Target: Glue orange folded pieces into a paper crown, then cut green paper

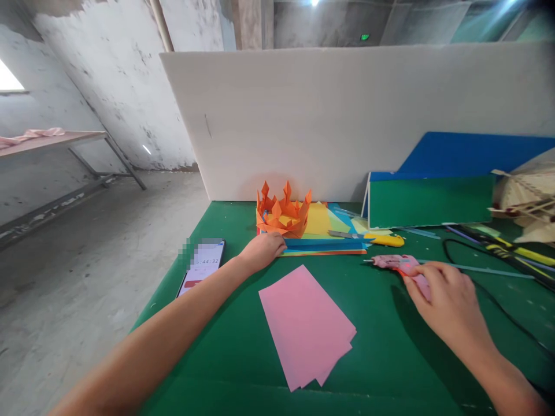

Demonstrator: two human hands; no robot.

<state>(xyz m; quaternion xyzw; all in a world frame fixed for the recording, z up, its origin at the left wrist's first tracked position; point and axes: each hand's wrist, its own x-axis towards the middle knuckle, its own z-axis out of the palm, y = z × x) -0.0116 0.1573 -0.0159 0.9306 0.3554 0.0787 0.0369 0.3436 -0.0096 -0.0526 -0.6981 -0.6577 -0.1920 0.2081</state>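
Observation:
My left hand reaches across the green table, fingers curled at the front edge of a stack of coloured paper, just below an orange folded paper crown. Whether it pinches a sheet I cannot make out. My right hand lies on the handle of a pink glue gun, fingers closed round it, nozzle pointing left. Several pink paper sheets lie between my hands.
A phone lies near the table's left edge. Yellow-handled scissors rest on the paper stack. A green and blue box, a black cable, a wooden-stick model and a white board stand behind.

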